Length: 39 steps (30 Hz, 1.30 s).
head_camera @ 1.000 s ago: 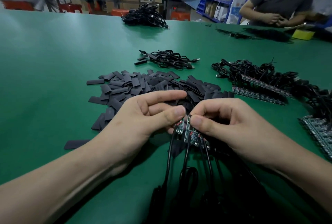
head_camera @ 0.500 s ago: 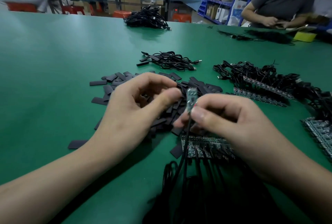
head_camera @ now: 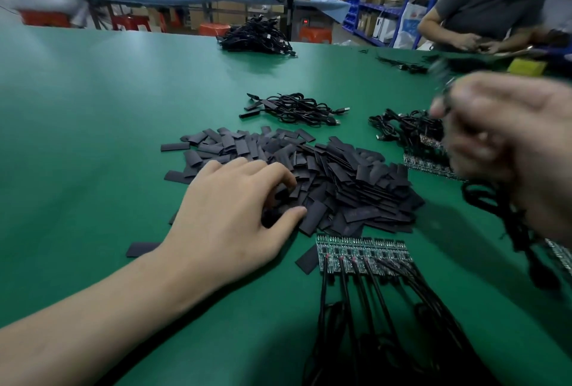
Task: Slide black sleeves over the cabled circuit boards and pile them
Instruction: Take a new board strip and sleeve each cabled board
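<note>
1. Fingers of the left hand are curled. Their tips dig into the near-left edge of the black sleeves, and thumb and forefinger pinch a sleeve between them.
2. The black sleeves lie in a loose, flat heap at the middle of the green table. A few strays lie at its 9 and 7 o'clock.
3. The right hand is raised above the table at 3 o'clock of the heap and is blurred. Its fingers look bent, with a thin dark streak at the tips, but I cannot tell whether it holds anything.
4. A row of circuit boards lies side by side at 6 o'clock, just beside the heap's near edge. One stray sleeve lies by its left end, and the boards' black cables run toward the wearer.
5. More cabled boards lie at 3 o'clock, partly behind the right hand.
6. A small pile of sleeved cables sits at 12 o'clock, apart from the heap. A bigger cable bundle lies farther off the same way.
7. Another person sits at the table's far edge, at 1 o'clock.
</note>
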### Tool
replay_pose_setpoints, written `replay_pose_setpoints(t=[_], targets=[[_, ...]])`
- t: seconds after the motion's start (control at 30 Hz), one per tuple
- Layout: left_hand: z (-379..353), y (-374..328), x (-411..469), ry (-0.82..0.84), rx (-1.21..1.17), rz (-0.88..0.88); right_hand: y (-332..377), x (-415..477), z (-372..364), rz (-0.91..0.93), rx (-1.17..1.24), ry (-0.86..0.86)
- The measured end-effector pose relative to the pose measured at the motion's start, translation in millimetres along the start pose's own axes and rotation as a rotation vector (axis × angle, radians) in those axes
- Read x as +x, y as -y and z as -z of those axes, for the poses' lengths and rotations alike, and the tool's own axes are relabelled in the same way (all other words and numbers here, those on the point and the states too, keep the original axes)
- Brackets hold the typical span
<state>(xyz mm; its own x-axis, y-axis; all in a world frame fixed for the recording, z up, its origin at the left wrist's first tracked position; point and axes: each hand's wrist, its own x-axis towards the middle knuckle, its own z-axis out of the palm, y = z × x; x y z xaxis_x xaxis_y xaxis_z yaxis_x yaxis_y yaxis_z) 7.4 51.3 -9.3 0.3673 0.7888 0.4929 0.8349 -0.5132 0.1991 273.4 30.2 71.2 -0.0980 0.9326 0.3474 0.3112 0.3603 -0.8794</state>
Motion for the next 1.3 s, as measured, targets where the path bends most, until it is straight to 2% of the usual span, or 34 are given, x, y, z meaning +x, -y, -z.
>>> replay_pose_setpoints(t=[0.13, 0.23, 0.37, 0.43, 0.57, 0.67, 0.87, 1.07, 1.3], targets=[[5, -3, -4, 0.057, 0.113, -0.054, -22, -11, -31, 0.005, -0.438, 0.134], [4, -1, -4, 0.05, 0.111, -0.08, -29, -14, -47, -0.054, -0.485, 0.155], [2, 1, -4, -0.074, 0.047, -0.093, -41, -19, -62, -0.093, -0.419, 0.182], [-1, 2, -4, -0.094, -0.15, -0.095, -43, -20, -66, -0.101, -0.358, 0.173], [-8, -1, -4, -0.05, -0.773, 0.034, -43, -20, -68, -0.151, -0.16, 0.18], [-11, -4, -5, -0.001, -1.007, 0.107, -43, -21, -69, -0.189, -0.025, 0.19], [-9, -9, -6, -0.104, -0.906, 0.132, -48, -24, -71, -0.199, 0.092, 0.112], [-1, -11, -10, -0.21, -0.509, -0.081, -42, -30, -79, -0.176, 0.057, 0.109], [-3, -7, -6, -0.232, -0.629, 0.02, -35, -26, -70, -0.077, -0.052, 0.026]])
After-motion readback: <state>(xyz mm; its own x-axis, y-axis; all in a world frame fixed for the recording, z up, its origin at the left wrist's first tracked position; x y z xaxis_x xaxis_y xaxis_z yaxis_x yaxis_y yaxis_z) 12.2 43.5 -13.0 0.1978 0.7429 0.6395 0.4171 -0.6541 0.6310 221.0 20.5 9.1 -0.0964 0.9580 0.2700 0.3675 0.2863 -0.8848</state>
